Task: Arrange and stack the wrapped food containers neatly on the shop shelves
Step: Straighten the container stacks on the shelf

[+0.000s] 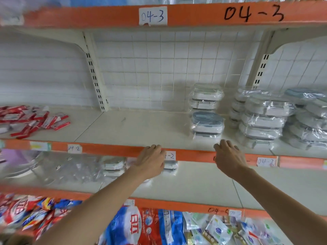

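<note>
While both of your hands are hovering at the orange lip of the middle shelf (123,126), neither is holding anything: your left hand (150,161) is reaching with fingers loosely extended over the edge, and your right hand (228,156) is spreading relaxed fingers just short of the blue-lidded stack (207,125) at its twelve o'clock. Behind that pile, another wrapped stack (206,97) is standing against the back grid, and taller leaning piles (261,119) are crowding the shelf at three o'clock, probably set there unsorted. More wrapped containers (113,167) are waiting on the shelf below, at your left hand's nine o'clock.
</note>
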A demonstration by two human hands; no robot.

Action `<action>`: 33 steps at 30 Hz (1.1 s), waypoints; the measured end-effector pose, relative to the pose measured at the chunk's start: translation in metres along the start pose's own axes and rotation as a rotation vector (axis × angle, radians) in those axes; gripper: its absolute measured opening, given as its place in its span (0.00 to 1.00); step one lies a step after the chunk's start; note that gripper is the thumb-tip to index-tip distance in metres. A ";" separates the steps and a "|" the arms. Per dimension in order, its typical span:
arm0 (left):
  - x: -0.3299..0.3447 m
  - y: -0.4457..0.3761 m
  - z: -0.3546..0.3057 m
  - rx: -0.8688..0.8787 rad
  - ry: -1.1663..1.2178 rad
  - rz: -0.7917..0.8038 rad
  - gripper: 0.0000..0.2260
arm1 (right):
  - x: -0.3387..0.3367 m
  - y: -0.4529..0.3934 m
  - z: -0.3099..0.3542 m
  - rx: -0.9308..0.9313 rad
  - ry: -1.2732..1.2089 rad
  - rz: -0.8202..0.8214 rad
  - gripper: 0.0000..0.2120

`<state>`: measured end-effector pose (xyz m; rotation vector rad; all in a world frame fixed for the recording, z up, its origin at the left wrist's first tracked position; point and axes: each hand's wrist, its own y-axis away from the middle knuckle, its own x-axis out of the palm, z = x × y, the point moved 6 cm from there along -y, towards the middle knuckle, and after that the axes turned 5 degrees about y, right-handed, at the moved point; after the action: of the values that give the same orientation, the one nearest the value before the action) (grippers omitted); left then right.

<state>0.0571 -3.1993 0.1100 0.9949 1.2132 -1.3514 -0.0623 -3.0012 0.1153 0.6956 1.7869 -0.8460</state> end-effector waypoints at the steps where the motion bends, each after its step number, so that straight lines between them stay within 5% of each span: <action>1: 0.007 0.016 0.000 -0.002 -0.010 0.039 0.14 | -0.003 0.010 0.015 -0.031 -0.007 -0.009 0.15; 10: 0.044 0.116 0.007 -0.076 0.014 0.256 0.16 | 0.009 0.088 0.121 -0.492 -0.069 0.225 0.24; 22: 0.085 0.131 0.017 -0.152 0.078 0.361 0.23 | 0.072 0.083 0.149 -0.378 -0.211 0.432 0.27; 33: 0.230 0.022 0.007 -0.253 0.400 0.278 0.20 | 0.225 -0.005 0.160 -0.206 -0.422 0.392 0.34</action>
<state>0.0474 -3.2415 -0.1174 1.2325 1.4368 -0.7806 -0.0558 -3.1157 -0.1355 0.6471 1.2806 -0.4900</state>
